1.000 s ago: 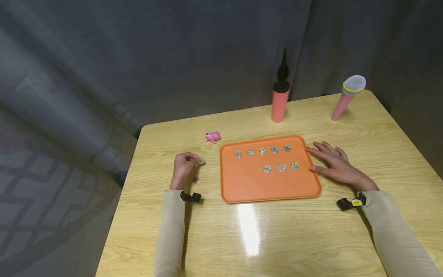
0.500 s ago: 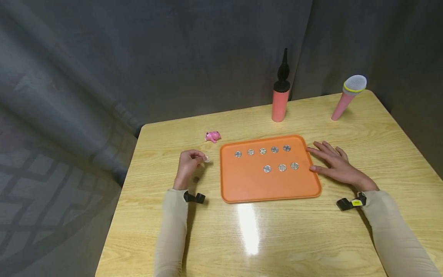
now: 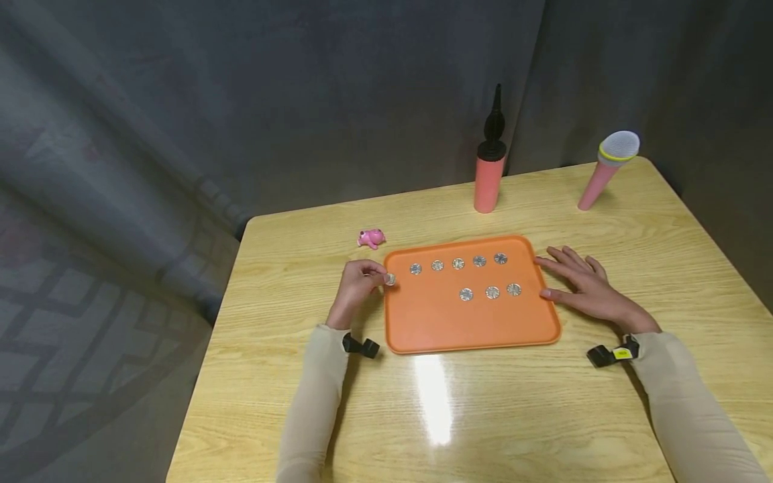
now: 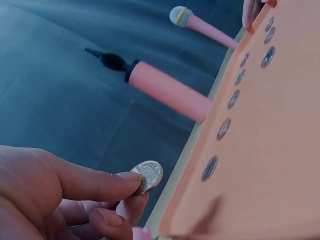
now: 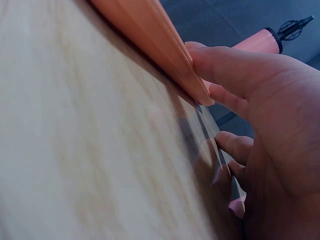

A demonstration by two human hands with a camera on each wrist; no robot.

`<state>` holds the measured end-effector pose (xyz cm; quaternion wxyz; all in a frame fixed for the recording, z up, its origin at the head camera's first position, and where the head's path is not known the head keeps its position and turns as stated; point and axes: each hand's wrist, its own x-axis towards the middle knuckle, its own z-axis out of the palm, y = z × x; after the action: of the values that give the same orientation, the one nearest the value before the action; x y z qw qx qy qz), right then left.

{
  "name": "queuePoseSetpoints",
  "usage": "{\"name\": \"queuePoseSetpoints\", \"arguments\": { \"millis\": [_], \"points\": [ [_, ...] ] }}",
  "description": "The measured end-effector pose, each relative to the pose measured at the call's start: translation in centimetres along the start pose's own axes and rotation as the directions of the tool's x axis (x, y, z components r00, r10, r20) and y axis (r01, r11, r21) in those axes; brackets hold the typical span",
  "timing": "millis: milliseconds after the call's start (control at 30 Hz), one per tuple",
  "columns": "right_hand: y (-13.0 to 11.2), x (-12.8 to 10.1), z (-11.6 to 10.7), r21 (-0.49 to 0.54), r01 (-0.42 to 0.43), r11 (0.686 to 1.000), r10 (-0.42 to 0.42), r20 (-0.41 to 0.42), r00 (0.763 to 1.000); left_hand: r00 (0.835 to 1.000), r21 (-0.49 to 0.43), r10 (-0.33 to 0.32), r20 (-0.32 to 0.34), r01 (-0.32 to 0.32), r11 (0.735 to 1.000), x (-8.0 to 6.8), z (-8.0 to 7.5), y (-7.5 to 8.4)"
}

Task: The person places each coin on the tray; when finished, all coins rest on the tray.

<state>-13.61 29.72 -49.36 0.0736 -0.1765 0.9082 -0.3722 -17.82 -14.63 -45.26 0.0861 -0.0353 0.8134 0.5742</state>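
Note:
My left hand (image 3: 356, 290) pinches a silver coin (image 4: 150, 176) between thumb and fingers, above the left rim of an orange tray (image 3: 429, 332). In the left wrist view the coin is tilted and apart from the tray, which bears a faint shadow. Several coins lie flat along the tray's back side, one of them a coin (image 3: 415, 269) at the left end. In front of them lies a row of 3 coins, with a coin (image 3: 492, 292) in its middle. My right hand (image 3: 588, 290) touches the tray's right rim with thumb and index finger, its fingers spread and fairly straight.
A small pink animal figure (image 3: 371, 239) lies behind the tray's left corner. Farther back stand a pink and black hand pump (image 3: 488, 181) and a pink toy microphone (image 3: 598, 181). Everything rests on a wooden table (image 3: 513, 409), with a dark curtain (image 3: 362, 100) behind.
My left hand has carried the coin rightward from the table to above the tray's left rim. Its forearm now covers the spot where another coin lay. The right hand stays at the tray.

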Motion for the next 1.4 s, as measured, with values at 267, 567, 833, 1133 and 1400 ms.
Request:
{"name": "queuePoseSetpoints", "arguments": {
  "millis": [267,567,833,1133,1400],
  "points": [
    [0.0,0.0,0.0,0.006,-0.033,0.999,0.033,0.002,0.999,0.997,0.000,0.028,0.070,-0.028,1.000,0.3,2.5,0.6],
    [0.1,0.2,0.1,0.006,-0.038,0.999,0.038,0.002,0.999,0.991,-0.040,0.021,0.129,-0.016,0.999,0.7,5.3,1.2],
    [0.2,0.3,0.1,-0.004,-0.004,1.000,0.004,0.004,1.000,0.985,0.027,-0.010,0.170,0.006,1.000,0.6,7.3,1.1],
    [0.2,0.2,0.1,-0.001,-0.001,1.000,0.001,0.001,1.000,0.981,0.196,0.028,0.194,-0.067,0.978,0.2,9.1,1.3],
    [0.3,0.1,0.1,0.002,0.009,1.000,-0.009,-0.002,1.000,0.978,0.348,0.111,0.177,-0.168,0.922,-0.2,9.5,0.9]
  ]
}}
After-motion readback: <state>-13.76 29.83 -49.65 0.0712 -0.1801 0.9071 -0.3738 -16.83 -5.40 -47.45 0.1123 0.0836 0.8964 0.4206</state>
